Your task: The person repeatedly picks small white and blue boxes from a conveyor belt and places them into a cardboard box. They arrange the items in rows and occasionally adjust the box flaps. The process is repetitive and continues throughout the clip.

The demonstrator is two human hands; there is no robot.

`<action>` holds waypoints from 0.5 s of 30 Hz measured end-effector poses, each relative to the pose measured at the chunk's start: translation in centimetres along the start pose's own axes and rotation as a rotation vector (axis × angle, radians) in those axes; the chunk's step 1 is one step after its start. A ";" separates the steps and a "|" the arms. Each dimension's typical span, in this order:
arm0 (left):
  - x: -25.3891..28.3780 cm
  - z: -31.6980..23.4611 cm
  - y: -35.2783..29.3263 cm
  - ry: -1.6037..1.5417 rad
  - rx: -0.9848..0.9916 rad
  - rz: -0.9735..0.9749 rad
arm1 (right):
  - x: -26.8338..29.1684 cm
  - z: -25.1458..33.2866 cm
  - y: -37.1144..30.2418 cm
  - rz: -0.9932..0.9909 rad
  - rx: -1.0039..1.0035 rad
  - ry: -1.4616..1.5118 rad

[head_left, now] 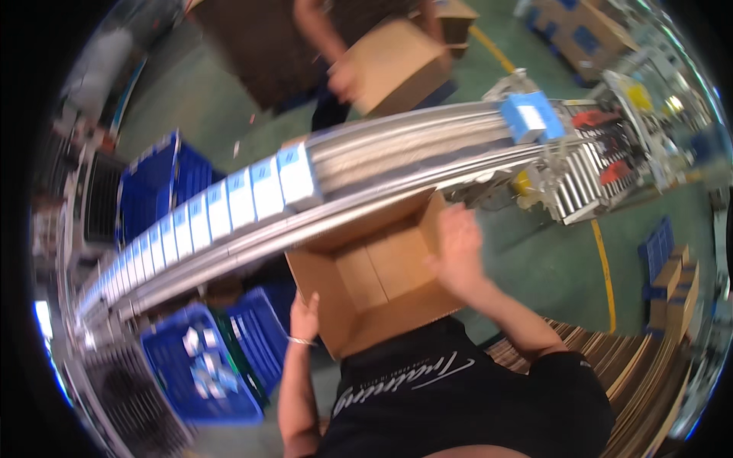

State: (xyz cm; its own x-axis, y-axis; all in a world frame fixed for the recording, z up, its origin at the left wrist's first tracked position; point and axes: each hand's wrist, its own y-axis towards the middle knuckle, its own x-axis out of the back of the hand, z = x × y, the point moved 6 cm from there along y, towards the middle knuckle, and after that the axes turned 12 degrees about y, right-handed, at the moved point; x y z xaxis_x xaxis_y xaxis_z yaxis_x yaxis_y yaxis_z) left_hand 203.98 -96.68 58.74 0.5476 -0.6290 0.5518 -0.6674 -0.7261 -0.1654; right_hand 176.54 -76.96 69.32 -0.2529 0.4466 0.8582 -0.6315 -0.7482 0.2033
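An open, empty cardboard box (366,263) is held in front of my body, just on the near side of the conveyor. My left hand (304,317) grips its left wall, fingers on the outside. On the opposite side my right hand (460,248), somewhat blurred, holds the right wall with the thumb over its edge. Beyond the box, a row of white and blue cartons (263,191) stands close together on the conveyor (412,145).
A lone blue carton (528,118) sits farther right on the conveyor, before a roller machine (584,183). Across the line, another person holds a cardboard box (397,65). Blue crates (172,183) stand left; one nearer crate (244,412) holds small packs. Flattened cardboard (634,374) lies at lower right.
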 end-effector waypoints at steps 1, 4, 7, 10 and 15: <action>0.2 0.1 0.0 -0.196 0.098 0.090 | -1.0 -5.7 -0.8 -0.019 -0.138 0.114; 2.5 3.3 -1.4 -0.707 0.517 0.165 | -2.4 -15.9 -1.1 0.385 -0.567 1.110; 4.4 18.1 -4.3 0.489 0.635 -0.124 | -8.5 -19.9 -2.5 0.448 -0.708 0.723; 2.4 4.6 1.5 0.870 0.415 -0.120 | -8.0 -19.3 0.0 0.273 -0.330 0.133; -5.0 9.7 5.1 0.375 0.447 0.072 | -14.7 -15.6 -0.9 0.390 -0.405 0.589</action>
State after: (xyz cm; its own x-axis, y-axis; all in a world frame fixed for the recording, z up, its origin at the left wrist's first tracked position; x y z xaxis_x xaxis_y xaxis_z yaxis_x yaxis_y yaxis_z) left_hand 202.67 -99.93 47.21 0.2391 -0.5989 0.7643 -0.3737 -0.7833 -0.4969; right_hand 169.40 -75.22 49.24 -0.7823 0.4592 0.4208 -0.6058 -0.7182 -0.3424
